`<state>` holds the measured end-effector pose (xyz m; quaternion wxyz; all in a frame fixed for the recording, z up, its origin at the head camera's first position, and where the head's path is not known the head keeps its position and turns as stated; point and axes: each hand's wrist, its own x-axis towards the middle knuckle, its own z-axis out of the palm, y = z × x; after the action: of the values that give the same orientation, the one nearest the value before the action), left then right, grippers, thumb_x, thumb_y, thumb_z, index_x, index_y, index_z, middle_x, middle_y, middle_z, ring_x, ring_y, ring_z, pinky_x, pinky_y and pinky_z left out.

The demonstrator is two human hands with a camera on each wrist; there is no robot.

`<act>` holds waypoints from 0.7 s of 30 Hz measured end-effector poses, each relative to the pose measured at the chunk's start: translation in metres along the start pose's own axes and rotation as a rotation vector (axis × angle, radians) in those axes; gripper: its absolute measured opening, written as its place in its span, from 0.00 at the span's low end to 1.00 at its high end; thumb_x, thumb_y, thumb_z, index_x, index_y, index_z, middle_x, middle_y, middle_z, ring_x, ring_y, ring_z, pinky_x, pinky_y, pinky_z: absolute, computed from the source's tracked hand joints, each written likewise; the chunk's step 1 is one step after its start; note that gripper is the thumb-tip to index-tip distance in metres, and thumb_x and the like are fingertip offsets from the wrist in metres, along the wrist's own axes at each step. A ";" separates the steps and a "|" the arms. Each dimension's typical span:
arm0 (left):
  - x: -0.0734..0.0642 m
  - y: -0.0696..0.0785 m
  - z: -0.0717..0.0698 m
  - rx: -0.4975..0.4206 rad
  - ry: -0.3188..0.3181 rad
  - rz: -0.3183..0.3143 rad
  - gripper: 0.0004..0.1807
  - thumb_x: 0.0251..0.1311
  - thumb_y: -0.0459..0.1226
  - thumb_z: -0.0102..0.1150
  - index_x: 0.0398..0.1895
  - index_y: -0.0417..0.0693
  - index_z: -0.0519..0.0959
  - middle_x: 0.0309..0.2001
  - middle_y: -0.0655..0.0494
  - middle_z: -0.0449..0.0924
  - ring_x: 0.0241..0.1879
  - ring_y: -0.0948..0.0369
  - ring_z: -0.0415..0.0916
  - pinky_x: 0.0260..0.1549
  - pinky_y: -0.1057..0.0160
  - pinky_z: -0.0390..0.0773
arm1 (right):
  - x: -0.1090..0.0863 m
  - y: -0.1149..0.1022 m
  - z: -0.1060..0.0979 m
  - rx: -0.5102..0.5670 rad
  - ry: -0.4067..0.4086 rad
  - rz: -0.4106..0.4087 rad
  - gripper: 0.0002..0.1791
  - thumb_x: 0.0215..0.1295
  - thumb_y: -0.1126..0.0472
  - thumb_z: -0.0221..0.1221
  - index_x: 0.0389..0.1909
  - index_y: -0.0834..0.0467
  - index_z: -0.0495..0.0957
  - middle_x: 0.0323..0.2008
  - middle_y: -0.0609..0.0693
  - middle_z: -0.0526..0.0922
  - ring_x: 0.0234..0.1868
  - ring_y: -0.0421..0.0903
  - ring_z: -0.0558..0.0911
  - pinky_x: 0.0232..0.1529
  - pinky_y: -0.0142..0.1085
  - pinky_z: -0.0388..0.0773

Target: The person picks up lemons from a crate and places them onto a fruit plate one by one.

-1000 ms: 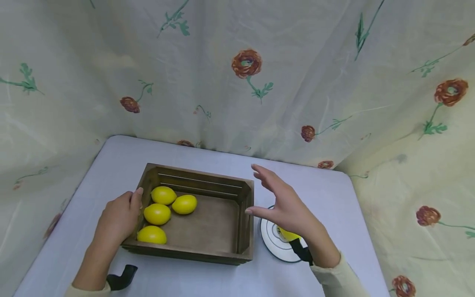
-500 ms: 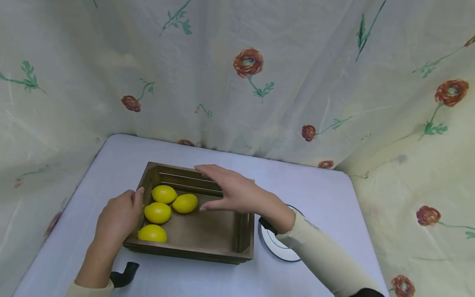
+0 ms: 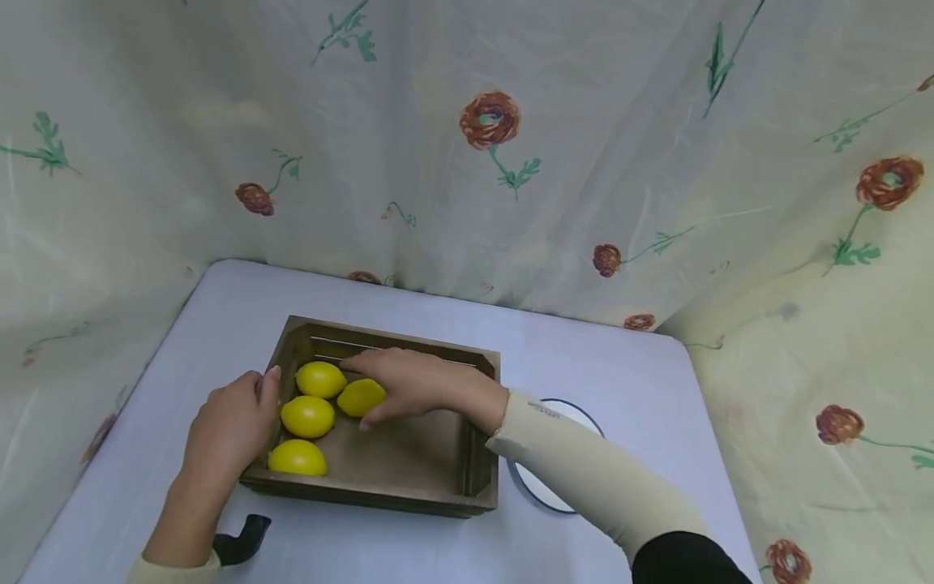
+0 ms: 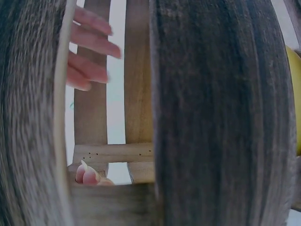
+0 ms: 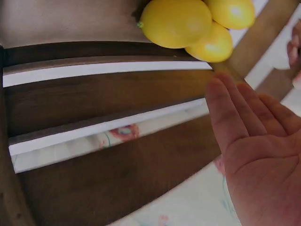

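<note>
A brown wooden crate [image 3: 379,496] holds several yellow lemons [image 3: 308,416] grouped toward its left end. My left hand [image 3: 233,422] grips the crate's left wall, thumb at the rim; its other fingers are mostly hidden in the head view. Inside the crate, my right hand [image 3: 419,381] reaches from the right with fingers and thumb spread around the rightmost lemon [image 3: 360,398]. In the right wrist view the straight fingers [image 5: 228,113] stand apart from the nearest lemon [image 5: 176,23]. Through the crate's slats, the left wrist view shows fingertips [image 4: 96,42] inside.
A white plate [image 3: 538,488] with a dark rim stands right of the crate, partly covered by the right sleeve [image 3: 584,470]. A black curved piece [image 3: 244,539] sits by the left wrist. A floral curtain [image 3: 438,162] hangs behind the white table [image 3: 620,381].
My right hand has moved left from above the plate into the crate, down around the rightmost lemon. A yellow thing glimpsed on the plate is now hidden. My left hand keeps its grip.
</note>
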<state>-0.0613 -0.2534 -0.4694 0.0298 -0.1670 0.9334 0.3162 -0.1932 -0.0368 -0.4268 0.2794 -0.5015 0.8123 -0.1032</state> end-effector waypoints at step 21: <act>0.001 0.000 0.000 -0.025 0.002 -0.030 0.35 0.84 0.53 0.32 0.43 0.28 0.78 0.28 0.41 0.79 0.25 0.48 0.75 0.23 0.53 0.77 | 0.031 0.023 0.027 -0.109 -0.073 0.245 0.40 0.60 0.49 0.76 0.70 0.57 0.73 0.58 0.50 0.82 0.52 0.43 0.80 0.55 0.38 0.77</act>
<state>-0.0624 -0.2537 -0.4695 0.0315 -0.1815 0.9268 0.3272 -0.2054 -0.0497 -0.4701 0.2917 -0.4163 0.8612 -0.0058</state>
